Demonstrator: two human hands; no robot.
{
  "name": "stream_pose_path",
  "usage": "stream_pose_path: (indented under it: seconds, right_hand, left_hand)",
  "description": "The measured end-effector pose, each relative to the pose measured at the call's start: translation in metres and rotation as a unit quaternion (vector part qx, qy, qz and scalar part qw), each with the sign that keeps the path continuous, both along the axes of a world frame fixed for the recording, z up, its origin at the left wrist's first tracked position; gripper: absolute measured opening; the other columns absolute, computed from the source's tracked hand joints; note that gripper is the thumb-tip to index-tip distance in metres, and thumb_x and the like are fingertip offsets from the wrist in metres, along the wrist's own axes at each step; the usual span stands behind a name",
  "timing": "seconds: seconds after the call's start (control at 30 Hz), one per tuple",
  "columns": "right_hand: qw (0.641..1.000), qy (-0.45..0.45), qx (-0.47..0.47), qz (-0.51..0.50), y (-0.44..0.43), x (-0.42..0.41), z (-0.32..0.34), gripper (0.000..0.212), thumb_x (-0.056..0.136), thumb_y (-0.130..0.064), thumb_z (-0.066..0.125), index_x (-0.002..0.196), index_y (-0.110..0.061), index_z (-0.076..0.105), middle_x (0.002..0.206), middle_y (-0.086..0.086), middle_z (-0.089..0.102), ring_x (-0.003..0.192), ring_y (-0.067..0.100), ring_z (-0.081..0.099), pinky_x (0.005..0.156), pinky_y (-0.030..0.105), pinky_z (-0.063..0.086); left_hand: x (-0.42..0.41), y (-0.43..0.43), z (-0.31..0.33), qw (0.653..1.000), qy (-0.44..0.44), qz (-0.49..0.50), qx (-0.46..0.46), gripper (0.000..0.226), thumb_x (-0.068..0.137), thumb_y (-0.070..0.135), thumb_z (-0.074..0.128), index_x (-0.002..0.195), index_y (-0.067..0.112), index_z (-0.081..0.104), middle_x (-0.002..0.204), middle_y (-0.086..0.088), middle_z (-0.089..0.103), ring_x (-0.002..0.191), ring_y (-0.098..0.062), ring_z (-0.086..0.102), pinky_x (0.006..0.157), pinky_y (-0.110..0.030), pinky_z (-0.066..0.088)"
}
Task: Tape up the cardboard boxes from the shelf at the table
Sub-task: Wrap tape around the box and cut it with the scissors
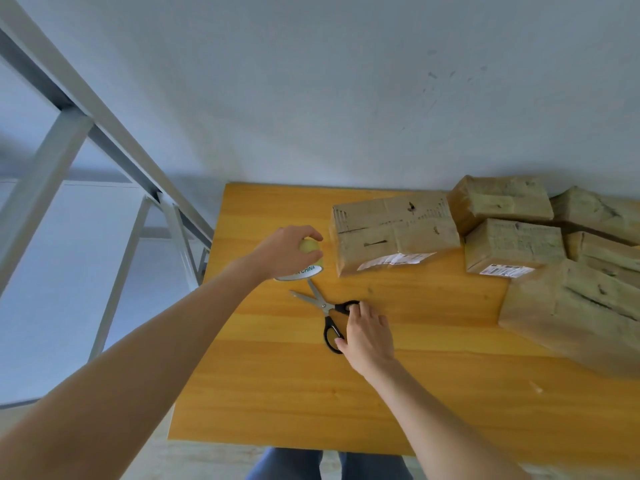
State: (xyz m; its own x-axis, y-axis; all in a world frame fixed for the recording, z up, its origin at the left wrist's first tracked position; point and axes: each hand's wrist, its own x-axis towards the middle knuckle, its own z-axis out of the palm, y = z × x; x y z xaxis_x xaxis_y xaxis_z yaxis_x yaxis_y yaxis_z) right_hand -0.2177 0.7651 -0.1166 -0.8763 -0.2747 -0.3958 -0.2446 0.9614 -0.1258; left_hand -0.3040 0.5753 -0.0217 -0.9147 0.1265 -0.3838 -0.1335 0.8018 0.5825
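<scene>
left hand (281, 248) grips tape (310, 253); wooden table (277, 393), pale wall (346, 98)

six cardboard boxes (394, 233), one roll of tape (309, 262), one pair of scissors (325, 306), one table (277, 375), one shelf frame (104, 116), two hands: left hand (280, 247), right hand (367, 336).

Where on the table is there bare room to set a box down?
Widest patch: the near half of the table, from the scissors to the near edge. A smaller one sits between the right hand and the long cardboard box. The right side is crowded with cardboard boxes; the left hand grips the tape roll.
</scene>
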Motion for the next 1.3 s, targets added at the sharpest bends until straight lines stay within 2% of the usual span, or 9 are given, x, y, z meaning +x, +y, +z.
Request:
stream_pose_path:
  seconds: [0.13,0.23,0.37,0.5,0.67,0.83,1.07,1.2,1.3]
  right_hand:
    - [0.998,-0.04,-0.014,-0.055,0.007,0.001,0.009,0.04,0.094,-0.032,0.059,0.124,-0.008,0.047,0.122,0.006,0.055,0.111,0.023,0.056,0.094,0.03,0.042]
    - [0.971,-0.119,-0.131,-0.16,0.025,0.005,0.016,0.028,0.088,-0.026,0.067,0.106,-0.011,0.051,0.091,-0.002,0.059,0.076,0.016,0.059,0.065,0.028,0.047]
    - [0.906,-0.205,-0.278,-0.242,0.043,0.009,0.031,0.049,0.074,-0.047,0.081,0.089,-0.014,0.049,0.072,-0.006,0.055,0.061,0.009,0.052,0.052,0.019,0.038]
    - [0.836,-0.271,-0.387,-0.279,0.046,0.011,0.047,0.068,0.064,-0.072,0.074,0.085,-0.013,0.045,0.069,0.001,0.046,0.06,0.013,0.045,0.063,0.022,0.037]
    - [0.82,-0.292,-0.416,-0.261,0.039,0.007,0.054,0.085,0.062,-0.079,0.064,0.1,-0.004,0.056,0.075,0.002,0.059,0.068,0.012,0.057,0.079,0.028,0.047]
    - [0.795,-0.309,-0.456,-0.252,0.021,-0.005,0.058,0.059,0.077,-0.067,0.067,0.087,-0.01,0.057,0.068,0.002,0.061,0.064,0.007,0.06,0.087,0.03,0.044]
    - [0.767,-0.304,-0.489,-0.281,0.001,-0.023,0.068,0.062,0.079,-0.067,0.06,0.081,-0.006,0.057,0.067,0.01,0.06,0.061,0.016,0.054,0.055,0.02,0.036]
    - [0.758,-0.298,-0.497,-0.3,0.0,-0.026,0.064,0.057,0.082,-0.064,0.061,0.074,-0.007,0.057,0.063,0.01,0.06,0.06,0.017,0.054,0.053,0.022,0.035]
    - [0.754,-0.294,-0.505,-0.299,0.0,-0.027,0.065,0.053,0.086,-0.058,0.061,0.068,-0.009,0.054,0.059,0.008,0.057,0.054,0.015,0.052,0.051,0.018,0.038]
  left_hand:
    - [-0.005,0.001,0.002,1.0,-0.01,-0.006,-0.004,0.026,0.089,0.03,0.059,0.114,0.027,0.063,0.1,-0.004,0.068,0.087,-0.028,0.064,0.079,-0.042,0.052]
    - [-0.009,0.002,0.004,1.0,-0.011,-0.005,-0.002,0.021,0.086,0.027,0.061,0.107,0.027,0.065,0.098,-0.007,0.069,0.086,-0.028,0.063,0.076,-0.038,0.05]
    - [-0.011,0.002,0.004,1.0,-0.017,0.002,0.001,0.02,0.085,0.025,0.062,0.104,0.026,0.066,0.1,-0.005,0.067,0.088,-0.027,0.062,0.076,-0.036,0.049]
    - [-0.013,0.001,0.003,1.0,-0.023,0.0,0.004,0.021,0.085,0.024,0.062,0.105,0.025,0.065,0.099,-0.011,0.067,0.09,-0.031,0.062,0.075,-0.04,0.05]
    - [-0.016,0.002,0.003,1.0,-0.018,0.002,0.01,0.017,0.085,0.023,0.062,0.101,0.027,0.063,0.1,-0.009,0.067,0.089,-0.034,0.063,0.075,-0.041,0.05]
    - [-0.015,0.001,0.003,1.0,-0.019,0.003,0.017,0.015,0.085,0.024,0.062,0.1,0.027,0.064,0.098,-0.015,0.067,0.068,-0.021,0.053,0.069,-0.037,0.048]
    - [-0.014,0.004,0.003,1.0,-0.018,0.001,0.015,0.021,0.085,0.022,0.062,0.106,0.021,0.065,0.102,-0.014,0.065,0.09,-0.032,0.061,0.08,-0.04,0.049]
    - [-0.015,0.004,0.001,1.0,-0.012,0.003,0.018,0.02,0.085,0.021,0.062,0.105,0.02,0.064,0.081,0.001,0.057,0.074,-0.024,0.053,0.07,-0.032,0.045]
    - [-0.017,0.005,-0.001,1.0,-0.005,0.004,0.014,0.017,0.084,0.021,0.062,0.101,0.021,0.063,0.078,0.003,0.054,0.072,-0.021,0.051,0.068,-0.031,0.043]
